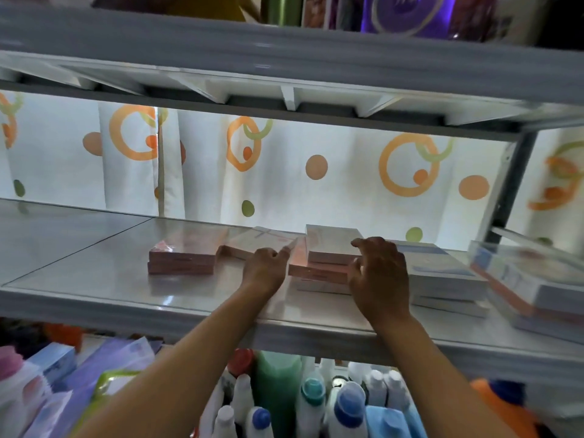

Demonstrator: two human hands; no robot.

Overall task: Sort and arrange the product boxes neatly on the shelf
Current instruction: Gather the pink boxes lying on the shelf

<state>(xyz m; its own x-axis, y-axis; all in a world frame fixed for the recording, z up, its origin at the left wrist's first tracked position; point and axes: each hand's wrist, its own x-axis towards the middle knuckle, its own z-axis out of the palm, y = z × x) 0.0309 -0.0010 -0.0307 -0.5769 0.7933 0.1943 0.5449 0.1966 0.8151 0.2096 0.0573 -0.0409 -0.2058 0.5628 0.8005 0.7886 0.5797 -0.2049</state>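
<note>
Several flat product boxes lie on the glossy shelf. A stack of pink boxes sits left of centre. Beside it a pale flat box lies askew; my left hand holds its near edge, fingers curled, index finger stretched along its right corner. The middle stack has a white-pink box on top. My right hand grips that top box at its right end, fingertips above and thumb against the front side. White-blue boxes are stacked just to the right.
Another stack of white-blue boxes sits at the far right by the shelf post. A dotted curtain hangs behind. The upper shelf is close overhead. Bottles and packets fill the shelf below.
</note>
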